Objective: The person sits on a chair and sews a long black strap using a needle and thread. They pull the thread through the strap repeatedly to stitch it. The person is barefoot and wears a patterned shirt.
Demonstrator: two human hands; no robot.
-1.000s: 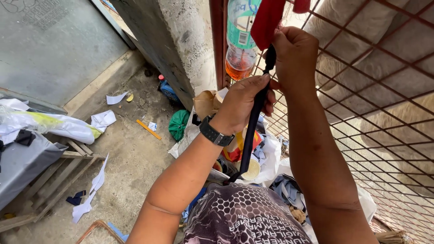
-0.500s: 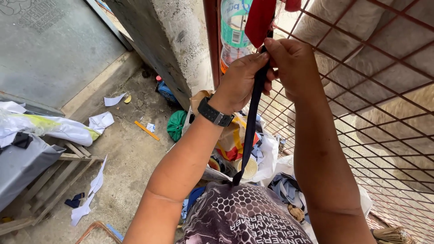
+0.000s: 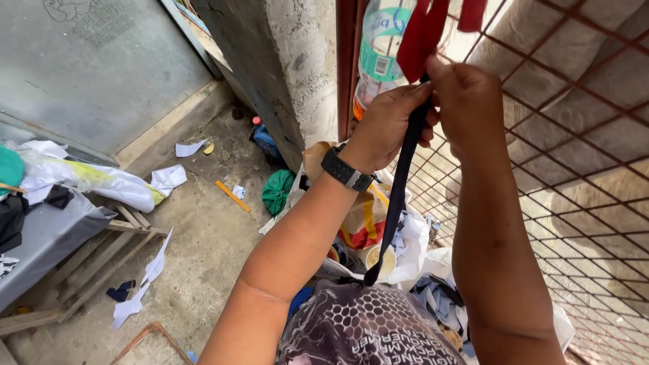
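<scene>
Concrete floor [image 3: 203, 257] littered with paper scraps sits left. At centre, left hand [image 3: 389, 125] and right hand [image 3: 466, 101] both pinch a dark strap [image 3: 399, 196] hanging from red cloth [image 3: 422, 30] on a mesh fence [image 3: 581, 155]. Keeping the strap taut would steady the grip.

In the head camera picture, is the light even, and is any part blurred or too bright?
Head view: soft daylight, no hard shadows; both hands, left hand and right hand, on the dark strap, are sharp; the sky behind the red mesh near the top looks washed out.
</scene>
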